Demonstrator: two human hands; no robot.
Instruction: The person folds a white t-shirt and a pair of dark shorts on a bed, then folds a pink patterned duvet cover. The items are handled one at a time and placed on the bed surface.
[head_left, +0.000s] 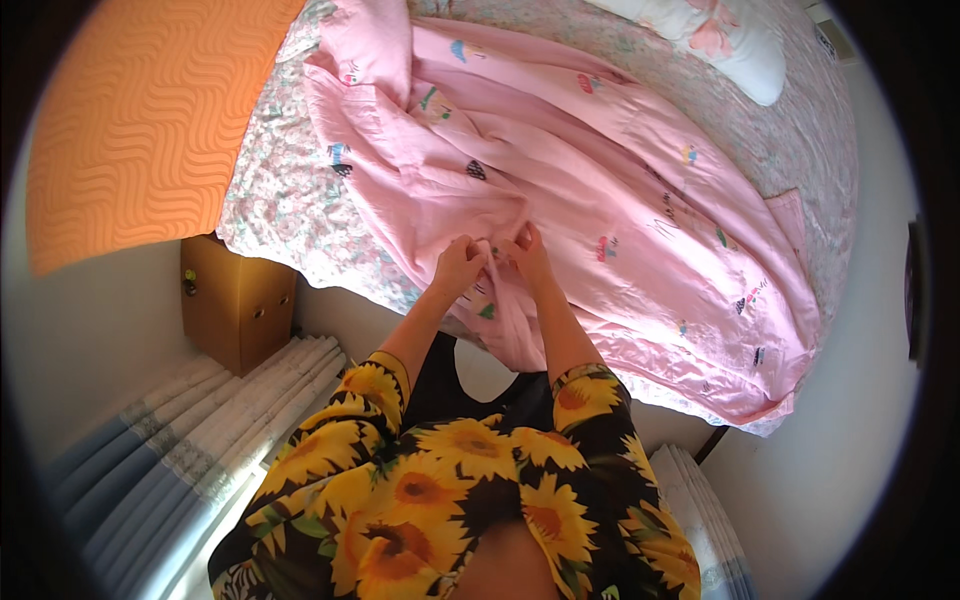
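Note:
A pink printed fabric cover (630, 202) lies spread in loose folds across a bed. My left hand (459, 267) pinches its near part, and my right hand (527, 259) grips the same cloth a short way to the right. Between the two hands the fabric is gathered, and a fold hangs down over the bed's near edge. The cover bears small coloured figures and some writing. Its far left corner is bunched up. What my fingertips hold inside the folds is hidden.
Beneath the cover is a floral bed sheet (277, 165). An orange wavy-textured cloth (150, 112) is at the left, above a wooden cabinet (240, 307). A white pillow (720, 37) lies at the far side. Curtains (202, 420) hang at lower left, more curtain (694, 517) at lower right.

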